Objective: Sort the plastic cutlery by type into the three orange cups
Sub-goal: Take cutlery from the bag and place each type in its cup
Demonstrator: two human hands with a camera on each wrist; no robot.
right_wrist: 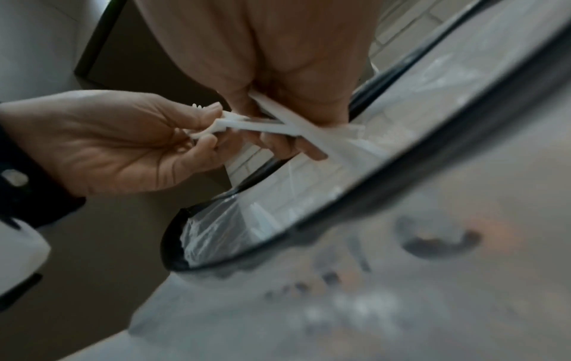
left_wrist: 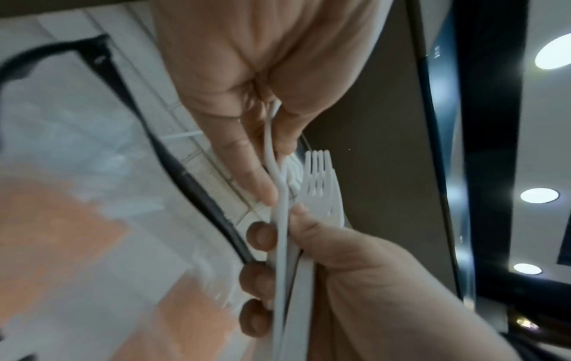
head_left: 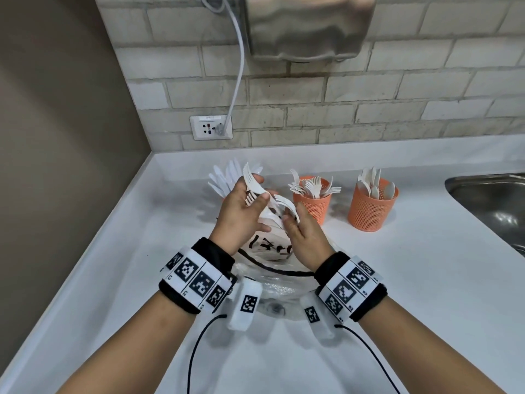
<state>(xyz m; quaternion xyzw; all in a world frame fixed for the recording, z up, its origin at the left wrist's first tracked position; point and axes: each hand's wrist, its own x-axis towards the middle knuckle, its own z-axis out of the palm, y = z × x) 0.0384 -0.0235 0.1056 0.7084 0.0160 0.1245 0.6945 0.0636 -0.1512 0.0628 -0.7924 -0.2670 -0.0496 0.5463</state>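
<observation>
Over a clear plastic bag (head_left: 272,282), my left hand (head_left: 252,194) grips white plastic forks (head_left: 251,190), tines toward my palm. Close beside it, my right hand (head_left: 289,220) curls round more white cutlery (head_left: 285,204); the two bundles touch. The left wrist view has a fork (left_wrist: 321,185) standing tines-up in the right hand (left_wrist: 278,244), while the left hand (left_wrist: 278,175) pinches a thin handle. One orange cup (head_left: 312,206) holds forks and another (head_left: 372,211) holds spoons. White knives (head_left: 224,177) fan out behind my left hand; their cup is almost hidden.
The white counter (head_left: 426,280) ends at a grey wall on the left and a brick wall behind. A steel sink (head_left: 488,200) lies at the right edge. A wall socket (head_left: 210,127) with a plugged cable sits below a hand dryer (head_left: 309,27).
</observation>
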